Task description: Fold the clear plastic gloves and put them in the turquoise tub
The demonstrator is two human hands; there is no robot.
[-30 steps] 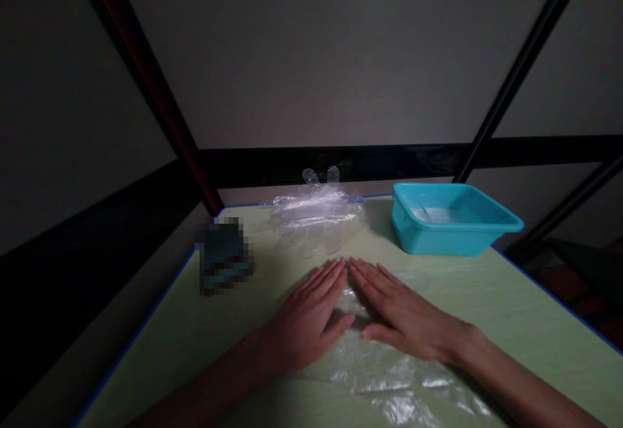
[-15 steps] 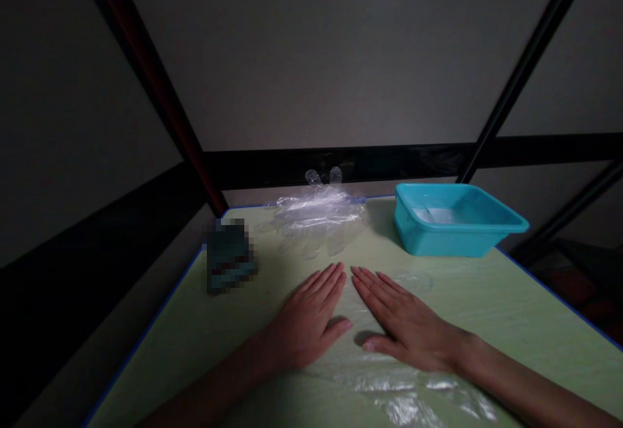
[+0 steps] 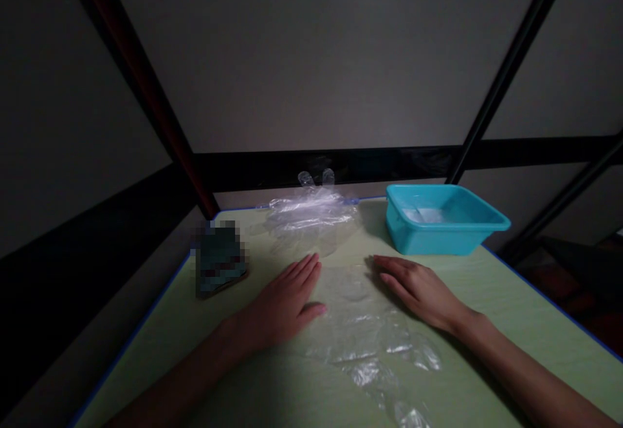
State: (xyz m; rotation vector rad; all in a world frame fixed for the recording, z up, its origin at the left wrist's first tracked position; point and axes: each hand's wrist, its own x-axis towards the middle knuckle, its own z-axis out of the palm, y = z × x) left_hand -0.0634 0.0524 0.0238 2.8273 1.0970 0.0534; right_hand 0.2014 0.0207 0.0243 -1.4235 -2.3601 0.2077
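A clear plastic disposable glove (image 3: 357, 334) lies spread on the table, its crinkled fingers towards me. My left hand (image 3: 287, 301) rests flat at the glove's left side, palm down with the thumb apart from the fingers. On the right, my right hand (image 3: 421, 288) is held low with fingers extended, just beside the glove's far right edge; whether it touches the table I cannot tell. Neither hand holds anything. Beyond my hands lies a pile of similar clear plastic gloves (image 3: 311, 214), a few fingers sticking up over the table's back edge.
A turquoise plastic basin (image 3: 448, 240) stands at the back right of the pale green table (image 3: 525, 324), with something whitish inside. A blurred-out dark object (image 3: 221, 259) lies at the back left. Dark-striped wall panels (image 3: 331, 58) rise behind the table.
My hands have moved apart, the left one leftward and the right one rightward, uncovering more of the glove between them. The view has shifted slightly.
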